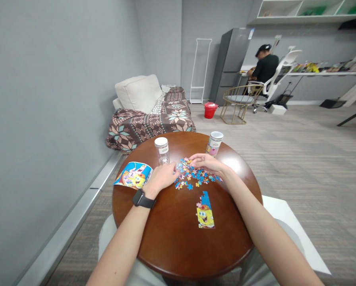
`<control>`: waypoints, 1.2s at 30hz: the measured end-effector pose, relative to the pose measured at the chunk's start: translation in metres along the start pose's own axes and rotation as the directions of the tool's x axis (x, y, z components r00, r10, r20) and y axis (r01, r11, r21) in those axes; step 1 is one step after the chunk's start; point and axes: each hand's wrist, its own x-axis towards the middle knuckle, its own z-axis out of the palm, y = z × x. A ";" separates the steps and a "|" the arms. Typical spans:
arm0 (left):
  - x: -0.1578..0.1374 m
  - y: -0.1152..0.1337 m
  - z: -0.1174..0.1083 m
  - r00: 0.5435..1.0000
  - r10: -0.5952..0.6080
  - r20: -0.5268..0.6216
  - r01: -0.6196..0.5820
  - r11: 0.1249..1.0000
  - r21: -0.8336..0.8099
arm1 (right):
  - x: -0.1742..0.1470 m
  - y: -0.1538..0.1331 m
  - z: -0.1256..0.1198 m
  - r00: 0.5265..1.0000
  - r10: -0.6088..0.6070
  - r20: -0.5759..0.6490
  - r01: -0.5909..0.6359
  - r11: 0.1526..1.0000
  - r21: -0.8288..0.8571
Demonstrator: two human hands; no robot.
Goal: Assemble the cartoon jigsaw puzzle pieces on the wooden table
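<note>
Beneath the right hand (207, 162), puzzle pieces (196, 174), perhaps touching

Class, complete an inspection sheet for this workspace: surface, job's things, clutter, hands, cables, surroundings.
Surface: round brown table, glossy.
Job's things: loose puzzle pieces, heaped; joined puzzle section nearer the wearer; picture sheet at left.
Clutter: clear lidded jar and printed lidded jar, both upright.
Hands: left hand at the heap's left edge, right hand at its far right; any grip unclear.
Cables: nothing seen.
Surroundings: draped sofa, red bin, seated person, refrigerator.
</note>
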 end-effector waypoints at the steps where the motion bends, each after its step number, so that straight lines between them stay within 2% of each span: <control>1: 0.000 0.000 0.000 1.000 0.000 -0.001 0.000 1.000 0.002 | 0.000 0.000 0.000 1.000 -0.001 0.012 0.001 1.000 -0.008; 7: 0.002 -0.002 0.003 1.000 0.017 -0.025 -0.017 1.000 0.020 | 0.001 0.002 -0.001 0.997 0.046 0.059 -0.047 0.999 0.021; 12: 0.001 -0.002 0.003 1.000 0.009 -0.018 -0.009 1.000 0.022 | 0.001 0.001 0.001 0.995 0.099 0.029 -0.099 0.995 0.018; 24: 0.001 -0.001 0.002 1.000 0.014 -0.009 -0.014 1.000 0.020 | 0.003 0.005 -0.004 1.000 0.016 0.000 -0.016 0.998 0.067; 36: 0.001 -0.002 0.002 1.000 0.020 -0.018 -0.020 1.000 0.008 | 0.002 0.002 -0.002 0.999 0.037 -0.013 -0.037 0.999 0.035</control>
